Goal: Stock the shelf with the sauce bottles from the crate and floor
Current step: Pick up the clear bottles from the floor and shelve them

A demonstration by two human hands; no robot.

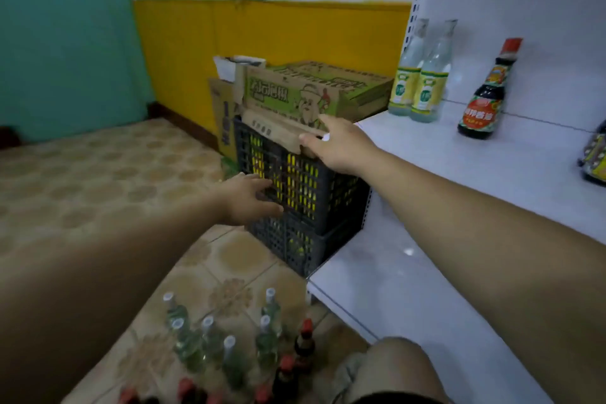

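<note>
Floor bottles (229, 348) crowd bottom centre; left hand (252, 198) and right hand (331, 144), fingers straight against the crate (305, 187), could drag it into them.

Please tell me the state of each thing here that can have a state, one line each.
left hand, open, fingers flat against the upper crate's front.
right hand, open, resting on that crate's top edge.
upper crate, stacked on a lower crate, cardboard box on top.
shelf bottles, upright.
floor bottles, upright, capped.
</note>
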